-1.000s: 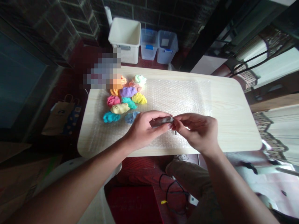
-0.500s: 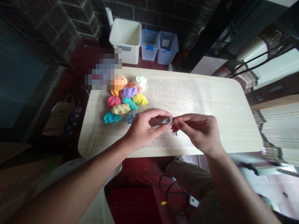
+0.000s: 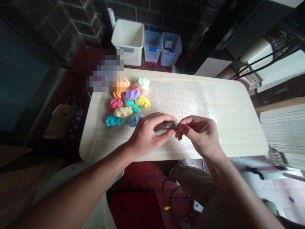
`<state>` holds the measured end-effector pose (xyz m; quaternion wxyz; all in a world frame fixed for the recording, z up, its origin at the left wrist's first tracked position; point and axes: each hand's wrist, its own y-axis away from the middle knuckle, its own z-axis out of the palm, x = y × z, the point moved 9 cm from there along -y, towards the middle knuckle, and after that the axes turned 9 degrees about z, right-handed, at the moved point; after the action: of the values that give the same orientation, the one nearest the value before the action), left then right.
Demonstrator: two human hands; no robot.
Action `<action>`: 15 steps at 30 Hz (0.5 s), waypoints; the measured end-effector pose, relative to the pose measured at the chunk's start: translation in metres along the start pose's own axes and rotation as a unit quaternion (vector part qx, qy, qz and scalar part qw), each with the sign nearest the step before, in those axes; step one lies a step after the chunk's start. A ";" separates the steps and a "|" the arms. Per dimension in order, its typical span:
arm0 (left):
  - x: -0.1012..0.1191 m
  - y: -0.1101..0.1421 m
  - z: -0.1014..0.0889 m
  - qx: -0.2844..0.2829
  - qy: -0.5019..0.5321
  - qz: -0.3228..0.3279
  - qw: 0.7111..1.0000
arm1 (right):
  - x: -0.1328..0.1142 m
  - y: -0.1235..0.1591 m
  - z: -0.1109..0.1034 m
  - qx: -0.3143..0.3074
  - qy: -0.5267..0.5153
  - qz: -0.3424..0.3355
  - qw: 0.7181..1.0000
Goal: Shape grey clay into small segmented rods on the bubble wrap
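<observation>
Between the thumb and fingers of my left hand (image 3: 149,132) is a grey lump of modelling clay (image 3: 164,126), held above the bubble wrap (image 3: 183,95). My right hand (image 3: 200,132) pinches at the lump's right end, fingertips pressed together and touching it. Part of the clay is hidden behind the fingers. Left of my hands lie several soft clay lumps, among them a blue-grey one (image 3: 134,121), a turquoise one (image 3: 114,120), a pale yellow one (image 3: 123,111), a purple one (image 3: 131,94) and a bright yellow one (image 3: 143,101).
The bubble wrap covers much of a pale wooden table (image 3: 240,127). Beyond its far edge stand a white bin (image 3: 128,41) and two clear plastic boxes, one being the right box (image 3: 170,49). A paper bag (image 3: 60,121) sits on the floor at left; a black cable (image 3: 170,197) lies below.
My right hand has shifted slightly left and its fingers have curled in more. A small dark piece that hung below the fingertips no longer shows. The left hand has barely moved.
</observation>
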<state>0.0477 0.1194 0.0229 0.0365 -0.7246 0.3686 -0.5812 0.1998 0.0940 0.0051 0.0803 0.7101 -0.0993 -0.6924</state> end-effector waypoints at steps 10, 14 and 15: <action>-0.007 -0.001 -0.006 0.029 0.036 -0.023 0.999 | -0.011 0.005 -0.005 0.004 0.038 -0.058 0.998; -0.004 -0.001 -0.008 0.023 0.003 -0.008 1.000 | -0.015 0.009 -0.004 0.006 0.087 -0.082 0.993; -0.003 -0.001 -0.007 0.022 -0.002 -0.008 1.000 | -0.015 0.010 -0.004 0.009 0.106 -0.086 0.991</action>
<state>0.0418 0.1247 0.0228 0.0490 -0.7279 0.3500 -0.5876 0.2030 0.0882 0.0225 0.0237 0.7858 -0.0348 -0.6170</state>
